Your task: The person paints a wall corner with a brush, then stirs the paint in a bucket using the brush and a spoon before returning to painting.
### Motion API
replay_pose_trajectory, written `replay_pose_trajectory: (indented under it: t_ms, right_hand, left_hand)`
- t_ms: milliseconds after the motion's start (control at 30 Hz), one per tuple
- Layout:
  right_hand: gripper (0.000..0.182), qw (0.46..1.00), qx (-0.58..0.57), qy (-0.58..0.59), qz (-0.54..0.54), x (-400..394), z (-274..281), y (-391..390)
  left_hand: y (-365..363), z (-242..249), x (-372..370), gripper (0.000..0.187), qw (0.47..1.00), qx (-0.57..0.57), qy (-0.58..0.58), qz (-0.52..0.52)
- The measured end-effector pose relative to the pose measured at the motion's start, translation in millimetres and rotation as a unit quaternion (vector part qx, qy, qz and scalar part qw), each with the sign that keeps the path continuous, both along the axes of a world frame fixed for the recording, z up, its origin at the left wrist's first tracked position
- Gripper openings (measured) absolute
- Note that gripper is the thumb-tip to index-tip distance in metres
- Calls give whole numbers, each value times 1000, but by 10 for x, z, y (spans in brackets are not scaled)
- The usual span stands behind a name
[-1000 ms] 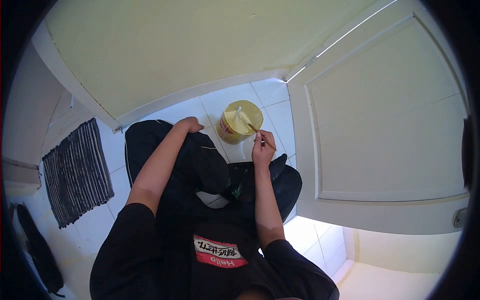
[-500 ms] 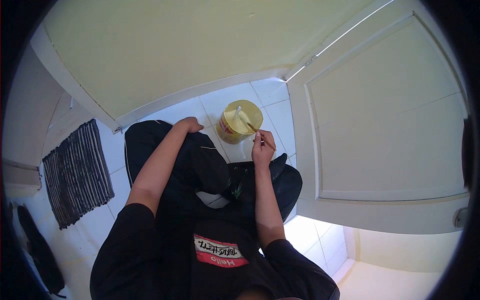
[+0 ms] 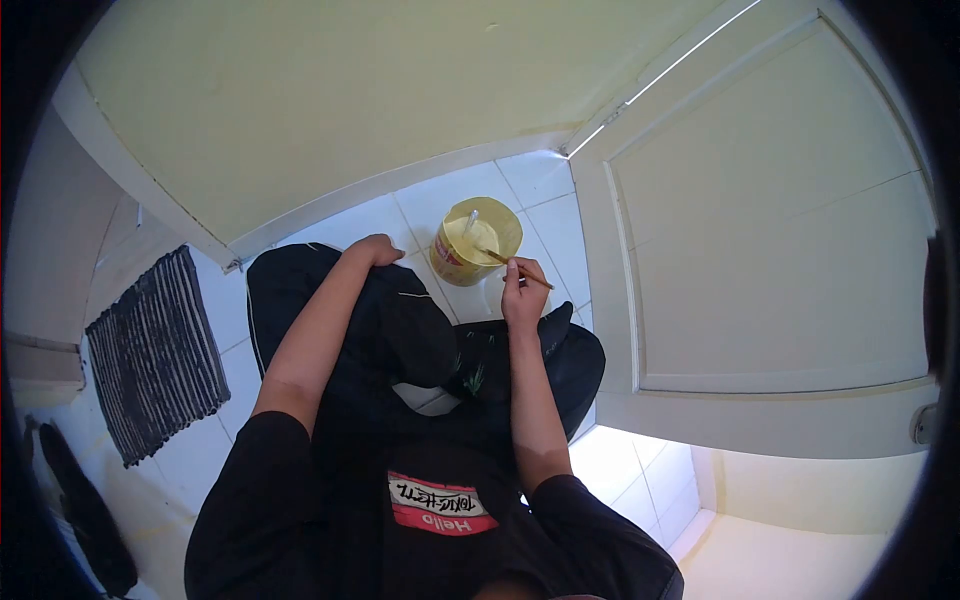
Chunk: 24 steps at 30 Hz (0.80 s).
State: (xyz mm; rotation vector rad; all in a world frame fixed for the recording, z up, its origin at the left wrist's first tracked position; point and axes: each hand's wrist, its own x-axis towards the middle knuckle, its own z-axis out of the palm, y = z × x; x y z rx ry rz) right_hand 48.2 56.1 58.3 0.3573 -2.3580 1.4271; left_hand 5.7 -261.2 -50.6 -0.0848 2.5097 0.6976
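A yellow bucket [image 3: 449,266] of pale yellow paint [image 3: 485,238] stands on the tiled floor in front of my knees. My right hand [image 3: 523,290] grips a thin paintbrush [image 3: 535,283] by its brown handle. The far end of the brush reaches over the near rim to the paint. A whitish stick-like thing [image 3: 473,218] leans inside the bucket; its lower end is hidden. My left hand [image 3: 376,250] lies on my left knee, left of the bucket, with nothing visible in it. Its fingers show only in part.
A pale yellow wall [image 3: 330,110] with white skirting rises behind the bucket. On the right is a white panelled door [image 3: 760,270], its hinge side near the bucket. A dark striped rag mat [image 3: 160,355] lies on the floor at left. A dark object [image 3: 85,510] is at lower left.
The brush has tilted flatter, its paint end shifting left and slightly down within the bucket. My left hand stays on the knee. The view has moved slightly.
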Motion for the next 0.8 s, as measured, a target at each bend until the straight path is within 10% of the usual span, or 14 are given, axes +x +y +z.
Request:
replay_pose_trajectory:
  t_ms: [800]
  right_hand:
    - [15, 999, 13, 41, -10, 32, 52, -20]
  left_hand:
    - [6, 20, 22, 72, 1000, -4, 9, 8]
